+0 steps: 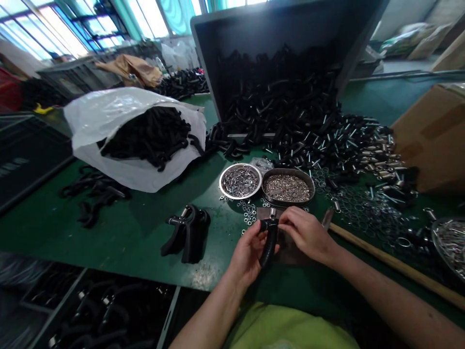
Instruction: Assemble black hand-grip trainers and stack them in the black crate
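a person works at a green tabletop (141, 213), both bare hands meeting near the front edge. the left hand (249, 254) is wrapped around a curved black handle (269, 249), which is raised just above a flat metal plate (292, 254), its curved body running down through the palm and its crosswise end uppermost. a small coil spring (272, 213) shows just above that end; whether it is attached cannot be told. the right hand (305, 235) comes in from the other side, thumb and fingertips drawn narrow at the crosswise end; whether they pinch it, or some tiny part, is hidden.

the handle is probably light and fairly stiff, with a dull surface that should not slip much; whether it is plastic or rubber is unclear. its curved body seems the best place for a full grip, leaving the crosswise end free for fingertips. the spring, small and shiny, would likely be slippery and is better pinched across its coils.

beyond the hands sit a round dish of metal pins (240, 182) and an oval tin of tiny metal parts (288, 188). a hammer (385, 259) lies beside the right forearm.
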Motion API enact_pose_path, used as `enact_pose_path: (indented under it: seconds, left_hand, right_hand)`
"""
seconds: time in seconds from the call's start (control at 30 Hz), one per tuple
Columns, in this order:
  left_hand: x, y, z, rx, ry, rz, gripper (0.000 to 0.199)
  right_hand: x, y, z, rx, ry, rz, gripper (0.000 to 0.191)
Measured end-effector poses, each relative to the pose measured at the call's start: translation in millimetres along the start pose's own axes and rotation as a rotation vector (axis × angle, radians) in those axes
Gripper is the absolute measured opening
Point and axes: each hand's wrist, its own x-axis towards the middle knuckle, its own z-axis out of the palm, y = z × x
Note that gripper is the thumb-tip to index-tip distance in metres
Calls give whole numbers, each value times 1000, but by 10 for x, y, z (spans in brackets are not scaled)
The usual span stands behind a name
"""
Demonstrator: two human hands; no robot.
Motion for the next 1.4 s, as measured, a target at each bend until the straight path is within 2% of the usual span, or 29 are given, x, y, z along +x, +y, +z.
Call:
enact_pose_path:
  seconds: [0.07,0.17,0.3,0.4,0.5,0.6,0.7,0.8,0.9,1.0,1.07,1.13,1.2,1.27,1.33,1.4]
  left_hand:
    - [34,24,-24,181,-39,56,36]
    - [125,95,-49,557,-139,148,44]
    - [237,131,-56,1216,-191,412,59]
    - [245,61,-71,1669,-222,623,64]
    - [206,-50,-113,1903,-232,728,63]
    - [184,-137,-169,1936,-147,760,63]
    - [199,-166,-203,1905,-70,748,62]
    - [227,-147,-196,1914,-23,731,62]
    - [243,-119,-172,1935,-2,710,63]
    - [243,-111,-159,1948,-1,706,63]
    - [240,-114,-160,1956,5,709,63]
    - [238,-118,-161,1959,8,709,64]
    - [238,-120,-161,1958,5,713,64]
    - [239,-119,-160,1959,2,718,64]
    - [243,-118,-162,1960,-2,721,63]
    - [248,-120,-167,1958,-8,722,62]
  right_hand:
    - [-34,63,-32,-81,-8,-85,8]
    - [-91,224,-60,-358,-18,-304,15]
    - [-167,475,-5,-650,-79,-567,22]
    - [-197,565,62,-702,-127,-630,22]
    - [-225,533,47,-715,-206,-588,18]
    - [-366,488,-96,-715,-230,-403,15]
    - [-715,586,-306,-751,-110,-22,20]
    - [-1159,821,-449,-796,-45,301,28]
    - [-1419,960,-487,-771,-45,473,27]
    - [-1350,770,-518,-598,-18,598,28]
    - [-1194,489,-549,-367,23,600,30]
    - [-1036,203,-547,-144,120,510,34]
    - [-919,16,-485,-93,200,394,38]
    - [-841,-47,-387,-170,114,305,38]
    - [-792,-42,-319,-234,-71,260,37]
    - [-774,-47,-315,-235,-115,260,36]
